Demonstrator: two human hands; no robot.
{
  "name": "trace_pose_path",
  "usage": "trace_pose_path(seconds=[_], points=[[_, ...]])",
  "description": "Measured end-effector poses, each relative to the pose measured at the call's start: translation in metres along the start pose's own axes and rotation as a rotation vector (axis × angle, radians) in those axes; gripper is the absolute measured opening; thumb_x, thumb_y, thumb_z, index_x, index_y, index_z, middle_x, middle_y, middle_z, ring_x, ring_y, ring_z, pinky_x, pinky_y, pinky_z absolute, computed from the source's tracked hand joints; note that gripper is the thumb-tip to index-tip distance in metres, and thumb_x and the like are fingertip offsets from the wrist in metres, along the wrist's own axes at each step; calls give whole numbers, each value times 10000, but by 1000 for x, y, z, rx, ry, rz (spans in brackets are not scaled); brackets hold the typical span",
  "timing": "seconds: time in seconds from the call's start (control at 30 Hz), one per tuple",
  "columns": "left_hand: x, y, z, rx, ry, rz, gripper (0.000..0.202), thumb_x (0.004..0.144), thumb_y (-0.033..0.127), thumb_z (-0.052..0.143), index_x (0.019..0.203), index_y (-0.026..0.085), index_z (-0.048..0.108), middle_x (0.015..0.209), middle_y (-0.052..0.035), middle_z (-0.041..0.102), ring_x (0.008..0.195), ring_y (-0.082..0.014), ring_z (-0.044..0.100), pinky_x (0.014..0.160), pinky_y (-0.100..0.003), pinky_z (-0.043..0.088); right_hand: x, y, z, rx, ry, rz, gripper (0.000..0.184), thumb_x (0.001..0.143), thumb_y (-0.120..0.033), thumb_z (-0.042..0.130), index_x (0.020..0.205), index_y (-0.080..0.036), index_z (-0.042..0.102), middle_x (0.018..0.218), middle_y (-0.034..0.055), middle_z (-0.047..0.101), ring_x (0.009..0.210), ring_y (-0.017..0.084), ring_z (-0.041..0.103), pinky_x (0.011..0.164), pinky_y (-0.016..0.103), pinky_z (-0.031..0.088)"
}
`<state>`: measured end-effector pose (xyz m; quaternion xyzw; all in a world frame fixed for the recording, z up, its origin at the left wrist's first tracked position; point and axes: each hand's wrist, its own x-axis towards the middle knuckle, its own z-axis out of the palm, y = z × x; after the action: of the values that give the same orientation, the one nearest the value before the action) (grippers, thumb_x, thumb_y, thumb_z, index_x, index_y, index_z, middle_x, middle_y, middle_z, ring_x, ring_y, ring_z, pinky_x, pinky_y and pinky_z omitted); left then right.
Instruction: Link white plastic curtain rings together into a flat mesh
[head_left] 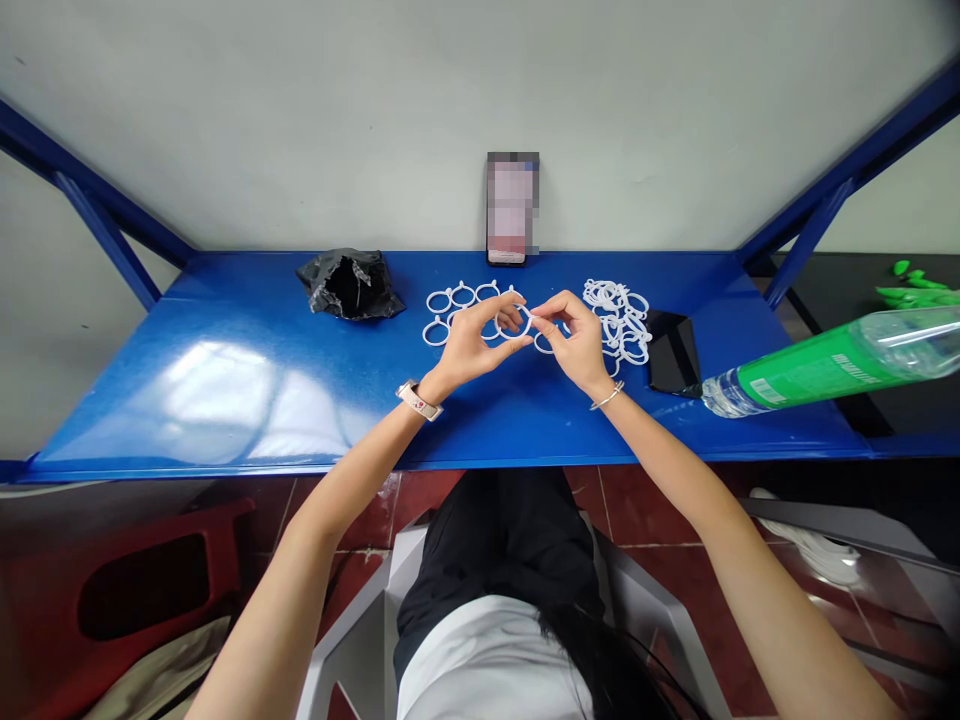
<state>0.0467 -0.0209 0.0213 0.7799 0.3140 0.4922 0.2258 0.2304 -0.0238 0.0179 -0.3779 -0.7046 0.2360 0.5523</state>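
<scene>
Both hands meet over the middle of the blue table [315, 350], holding one white plastic curtain ring [529, 322] with a small eyelet. My left hand [476, 345] has its thumb and fingers closed around the ring's left side. On its right side, my right hand [577, 340] pinches the rim between thumb and fingertips. Several similar rings [452, 297] lie in rows beneath and behind my left hand, partly hidden by it. Right of my right hand is a tangled pile of white rings [624, 325].
A crumpled black plastic bag [351, 288] sits open at the back left. A phone [513, 212] leans upright against the wall. A dark phone-like slab [673, 352] lies beside the pile, near a green-labelled bottle [825, 365]. Blue braces [109, 240] flank the table.
</scene>
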Motion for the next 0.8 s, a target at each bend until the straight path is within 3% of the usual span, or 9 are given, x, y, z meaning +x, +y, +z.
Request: trace_pose_path(seconds=[0.33,0.53,0.63,0.8], points=[[2,-10,-6,222,-112,42,512,921,508,660,1295,167,582,1013,-83,707,902,-188,666,809,-319,547,5,8,-3,13,-48,63,305,938,-529,614,911,-229,663,953,34,707,880,182,667,815,335,559],[1,-12,-7,408,-221,11,457,926,502,651,1225,157,636,1108,-115,685,1001,-230,662,864,-346,542,8,14,-6,-1,-95,114,122,925,-337,627,927,-222,666,980,38,724,907,192,675,833,343,555],[0,-15,-2,539,-231,-5,413,898,487,694,1141,154,675,1102,-125,681,1008,-255,653,884,-379,531,7,17,-5,-84,-152,119,82,903,-236,592,948,-215,658,1006,48,730,888,199,679,822,356,553],[-5,-18,8,664,-236,-64,365,867,419,742,1091,136,692,1189,-170,642,1153,-335,590,943,-464,505,7,21,-6,-339,-220,130,190,866,-147,537,1022,-201,631,1044,87,719,972,247,665,880,410,534]])
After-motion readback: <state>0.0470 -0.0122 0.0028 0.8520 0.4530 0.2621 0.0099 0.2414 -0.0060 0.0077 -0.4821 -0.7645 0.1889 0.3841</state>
